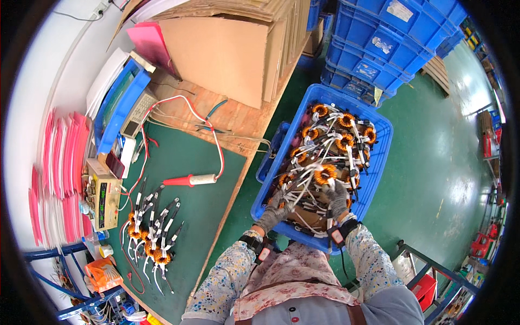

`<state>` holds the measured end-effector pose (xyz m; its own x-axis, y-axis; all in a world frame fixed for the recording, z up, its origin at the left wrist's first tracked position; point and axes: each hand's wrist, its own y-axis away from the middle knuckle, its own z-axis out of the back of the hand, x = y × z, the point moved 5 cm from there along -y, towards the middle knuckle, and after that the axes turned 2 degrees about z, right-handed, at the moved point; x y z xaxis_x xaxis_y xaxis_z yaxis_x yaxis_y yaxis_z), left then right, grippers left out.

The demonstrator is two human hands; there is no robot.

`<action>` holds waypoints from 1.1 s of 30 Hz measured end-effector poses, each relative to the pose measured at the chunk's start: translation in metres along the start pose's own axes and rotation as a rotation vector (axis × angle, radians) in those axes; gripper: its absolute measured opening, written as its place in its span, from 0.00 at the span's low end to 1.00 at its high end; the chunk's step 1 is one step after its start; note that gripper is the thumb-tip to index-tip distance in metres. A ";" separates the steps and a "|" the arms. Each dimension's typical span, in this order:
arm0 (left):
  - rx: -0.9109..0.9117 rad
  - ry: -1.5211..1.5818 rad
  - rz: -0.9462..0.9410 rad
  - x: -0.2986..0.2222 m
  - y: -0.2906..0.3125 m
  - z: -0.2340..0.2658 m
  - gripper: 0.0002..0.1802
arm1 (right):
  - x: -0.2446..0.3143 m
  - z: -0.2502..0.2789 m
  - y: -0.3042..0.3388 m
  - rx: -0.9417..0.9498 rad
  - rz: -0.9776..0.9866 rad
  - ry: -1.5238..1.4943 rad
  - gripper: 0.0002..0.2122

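Note:
A wire-wound ring coil, copper-orange with white leads, is lifted above the others in the blue crate. My gloved right hand is closed on its near side. Lower left in the crate, my gloved left hand has its fingers curled around white leads beside that coil; its fingertips are partly hidden. Around both hands lie several similar coils with white and black leads, over brown cardboard.
On the green-matted bench at left lie more coils, a red-and-white probe with its cable, and a meter. Cardboard sheets stand at the back. Stacked blue crates rise beyond the coil crate. A metal-framed cart is at lower right.

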<state>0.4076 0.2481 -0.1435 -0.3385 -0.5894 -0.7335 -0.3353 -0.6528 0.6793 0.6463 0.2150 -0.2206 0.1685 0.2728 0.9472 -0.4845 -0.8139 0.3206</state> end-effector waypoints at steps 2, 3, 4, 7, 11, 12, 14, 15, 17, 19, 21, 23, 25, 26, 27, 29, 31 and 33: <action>0.006 -0.188 -0.069 0.024 -0.004 0.001 0.35 | -0.009 0.021 -0.021 -0.018 -0.054 -0.196 0.11; 0.022 -0.370 -0.140 0.033 -0.005 0.002 0.38 | -0.012 0.027 -0.032 0.011 -0.222 -0.111 0.15; 0.089 -0.446 -0.067 0.029 -0.006 -0.007 0.36 | -0.019 0.048 -0.041 -0.063 -0.182 0.026 0.18; 0.056 -0.805 -0.023 0.053 0.004 0.004 0.36 | -0.005 0.048 -0.043 -0.150 -0.039 0.799 0.26; 0.089 -1.063 -0.030 0.079 0.015 0.021 0.36 | 0.029 0.006 -0.018 -0.313 -0.059 1.032 0.25; 0.116 -1.096 -0.039 0.081 0.017 0.019 0.35 | 0.037 -0.005 -0.009 -0.282 0.142 1.078 0.27; 0.092 -1.038 -0.009 0.087 0.033 0.022 0.34 | 0.065 -0.053 0.025 0.018 0.343 1.222 0.30; 0.120 -0.997 -0.039 0.085 0.033 0.013 0.33 | 0.051 -0.061 0.032 0.207 0.521 1.305 0.29; 0.047 -0.894 -0.180 0.073 0.043 0.000 0.31 | 0.030 -0.080 0.059 0.707 0.563 1.362 0.29; 0.030 -0.708 -0.318 0.103 0.044 -0.005 0.27 | 0.015 -0.089 0.069 1.041 0.482 1.548 0.28; 0.025 -0.581 -0.301 0.083 0.070 0.001 0.25 | -0.018 -0.068 0.044 0.748 0.138 1.534 0.24; -0.044 -0.454 -0.246 0.094 0.111 0.032 0.24 | 0.048 -0.141 0.074 0.683 0.287 1.591 0.16; -0.139 -0.313 -0.310 0.115 0.139 0.054 0.22 | 0.101 -0.202 0.119 0.898 0.592 1.551 0.14; -0.148 -0.157 -0.292 0.125 0.152 0.068 0.22 | 0.109 -0.232 0.138 0.932 0.634 1.277 0.14; -0.170 -0.139 -0.294 0.145 0.163 0.080 0.22 | 0.112 -0.261 0.159 0.968 0.663 0.996 0.14; -0.287 0.383 -0.283 0.194 0.185 0.108 0.22 | 0.107 -0.322 0.223 1.208 0.904 0.990 0.15; -0.366 0.415 -0.218 0.207 0.213 0.138 0.23 | 0.105 -0.377 0.282 1.318 1.006 0.914 0.18; -0.434 0.426 -0.147 0.225 0.249 0.170 0.24 | 0.089 -0.432 0.331 1.372 1.193 0.772 0.20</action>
<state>0.0979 0.0337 -0.1353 0.0946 -0.5581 -0.8244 0.0665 -0.8227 0.5645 0.1305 0.1913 -0.0276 -0.2115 -0.7996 0.5621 0.8884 -0.3970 -0.2305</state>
